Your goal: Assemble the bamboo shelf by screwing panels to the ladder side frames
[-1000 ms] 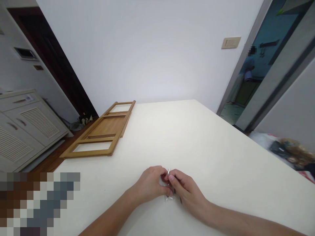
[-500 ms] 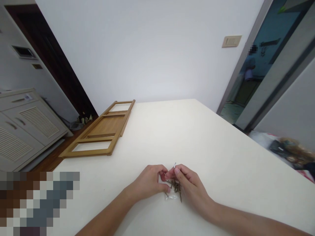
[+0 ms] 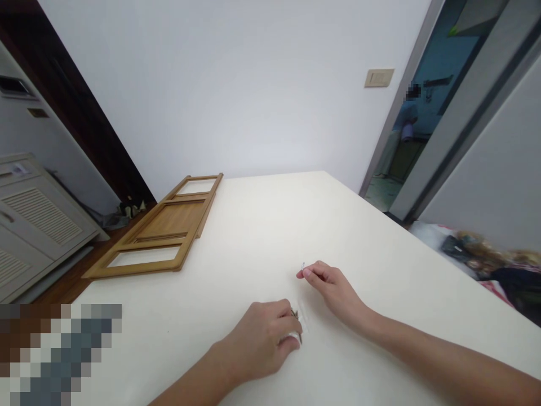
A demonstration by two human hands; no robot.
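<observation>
My right hand [image 3: 332, 287] is raised over the white table, thumb and fingers pinched on a small silvery metal piece [image 3: 303, 266]; its exact kind is too small to make out. Nearer to me, my left hand [image 3: 270, 335] has its fingers closed over a clear plastic bag of screws [image 3: 295, 313]. Most of the bag lies under that hand, with several dark, brassy screw ends showing by the fingertips. A flap of clear plastic [image 3: 303, 318] sticks out to the right.
A wooden frame with a panel [image 3: 171, 223] lies flat along the table's left side. The white table [image 3: 270, 225] meets the wall. Left stands a louvred cabinet [image 3: 46, 220]. Bags and cloth [image 3: 477, 254] lie at the right. Beyond the doorway stands another person [image 3: 403, 118].
My right hand has moved up and away from the screws with the metal piece. My left hand has turned over and closed on the bag. The view has shifted a little right.
</observation>
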